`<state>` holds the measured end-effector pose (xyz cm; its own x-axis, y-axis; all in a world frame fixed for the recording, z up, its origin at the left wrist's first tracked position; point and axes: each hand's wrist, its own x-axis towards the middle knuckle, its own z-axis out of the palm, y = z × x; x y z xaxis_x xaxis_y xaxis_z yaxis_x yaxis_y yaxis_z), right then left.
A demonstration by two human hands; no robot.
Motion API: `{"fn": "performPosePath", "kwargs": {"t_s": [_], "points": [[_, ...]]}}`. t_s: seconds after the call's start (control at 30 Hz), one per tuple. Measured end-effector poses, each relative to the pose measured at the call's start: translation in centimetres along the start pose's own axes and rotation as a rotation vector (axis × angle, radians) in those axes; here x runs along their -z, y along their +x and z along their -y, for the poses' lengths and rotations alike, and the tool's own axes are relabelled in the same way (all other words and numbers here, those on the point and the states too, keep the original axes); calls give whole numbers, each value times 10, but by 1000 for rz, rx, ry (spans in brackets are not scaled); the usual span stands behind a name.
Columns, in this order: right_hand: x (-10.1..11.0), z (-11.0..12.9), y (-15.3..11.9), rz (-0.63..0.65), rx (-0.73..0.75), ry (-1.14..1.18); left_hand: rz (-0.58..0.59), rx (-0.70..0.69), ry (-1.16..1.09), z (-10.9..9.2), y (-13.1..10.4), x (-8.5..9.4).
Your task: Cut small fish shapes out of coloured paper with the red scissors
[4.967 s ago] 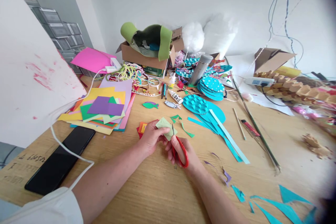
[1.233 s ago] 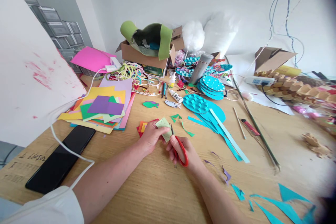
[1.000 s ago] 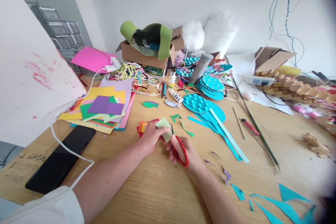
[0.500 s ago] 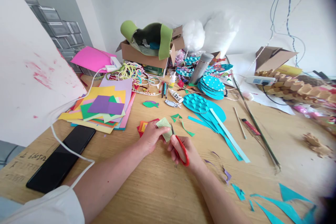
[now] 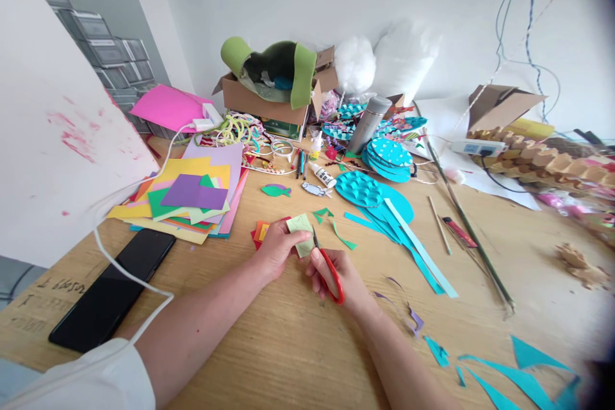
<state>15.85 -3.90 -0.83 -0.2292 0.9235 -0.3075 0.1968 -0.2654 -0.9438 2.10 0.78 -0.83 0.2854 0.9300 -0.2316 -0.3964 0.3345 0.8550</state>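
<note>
Between the thumb and fingers of my left hand (image 5: 277, 248) is a small piece of pale green paper (image 5: 298, 225) with faint lines drawn on it. My right hand (image 5: 339, 269) grips red-handled scissors (image 5: 333, 275), their dark blades pointing up beside the paper's right edge. Whether the blades touch the paper I cannot tell. Red and orange paper pieces (image 5: 261, 230) lie partly hidden behind my left hand. Green paper scraps (image 5: 336, 227) rest just beyond the scissors. Farther back are a green and purple paper fish (image 5: 276, 190) and a white, dark-outlined fish shape (image 5: 316, 189).
Coloured paper sheets (image 5: 192, 198) are stacked at left, near a black phone (image 5: 113, 288) crossed by a white cable. Turquoise ovals and strips (image 5: 384, 205), a glue bottle (image 5: 323, 174) and a thermos (image 5: 369, 125) stand beyond. A long stick (image 5: 468, 224) and turquoise scraps (image 5: 519, 375) lie right.
The green paper has turned slightly in my left hand. My right hand and the scissors have shifted a little to the left.
</note>
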Motion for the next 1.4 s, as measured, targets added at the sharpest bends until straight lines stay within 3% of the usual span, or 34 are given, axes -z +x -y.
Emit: {"fn": "performPosePath", "kwargs": {"t_s": [0.97, 1.4], "points": [[0, 4, -1, -36, 1, 8, 38, 27, -11, -2, 1, 2], [-1, 3, 0, -38, 18, 7, 52, -23, 27, 0, 0, 1]]}}
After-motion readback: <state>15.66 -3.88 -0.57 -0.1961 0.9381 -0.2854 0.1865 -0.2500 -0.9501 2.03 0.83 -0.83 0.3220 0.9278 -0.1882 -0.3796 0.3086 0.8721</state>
